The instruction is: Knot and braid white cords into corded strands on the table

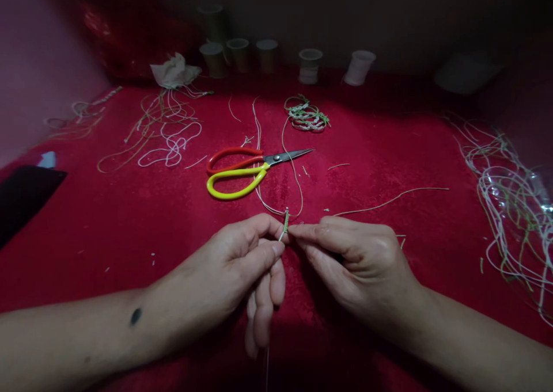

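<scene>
Both hands meet over a red cloth (pixel 129 219) near the front. My left hand (pixel 242 265) pinches a short green and white braided cord (pixel 285 224) between thumb and forefinger, its other fingers curled down. My right hand (pixel 358 259) pinches the same cord from the right, fingers closed. Thin tan strings (pixel 294 173) run from the cord away toward the scissors. A pale strand hangs down below my left hand.
Scissors (pixel 242 170) with red and yellow handles lie behind the hands. A pile of finished green-white braids (pixel 306 115) sits farther back. Loose cord tangles lie at left (pixel 168 133) and right (pixel 510 202). Several thread spools (pixel 310 64) line the back edge. A dark object (pixel 21 196) lies at far left.
</scene>
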### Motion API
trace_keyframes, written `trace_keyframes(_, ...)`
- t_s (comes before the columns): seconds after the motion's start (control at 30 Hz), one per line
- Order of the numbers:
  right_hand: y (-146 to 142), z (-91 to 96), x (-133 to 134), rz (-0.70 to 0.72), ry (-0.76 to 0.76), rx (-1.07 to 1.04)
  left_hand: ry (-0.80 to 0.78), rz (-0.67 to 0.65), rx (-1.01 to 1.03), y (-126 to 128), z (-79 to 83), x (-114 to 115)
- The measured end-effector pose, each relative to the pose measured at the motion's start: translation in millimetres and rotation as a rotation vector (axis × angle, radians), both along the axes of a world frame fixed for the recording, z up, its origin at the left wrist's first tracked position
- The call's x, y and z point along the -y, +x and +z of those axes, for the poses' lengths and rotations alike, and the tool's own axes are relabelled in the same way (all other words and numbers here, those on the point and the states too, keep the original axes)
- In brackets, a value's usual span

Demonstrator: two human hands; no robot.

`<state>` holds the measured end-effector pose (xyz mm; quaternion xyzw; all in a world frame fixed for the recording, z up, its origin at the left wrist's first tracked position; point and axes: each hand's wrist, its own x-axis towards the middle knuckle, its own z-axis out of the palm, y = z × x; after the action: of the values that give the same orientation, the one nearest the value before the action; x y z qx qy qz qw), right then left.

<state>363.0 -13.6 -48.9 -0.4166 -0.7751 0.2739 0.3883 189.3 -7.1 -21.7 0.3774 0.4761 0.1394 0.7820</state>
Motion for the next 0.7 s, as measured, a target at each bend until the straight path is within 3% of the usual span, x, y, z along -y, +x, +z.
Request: trace_keyframes(0.7,0.0,0.3,0.6,-0.013,-0.023,0.009,-0.024,0.018,0.014,1.2,0.7,0.1)
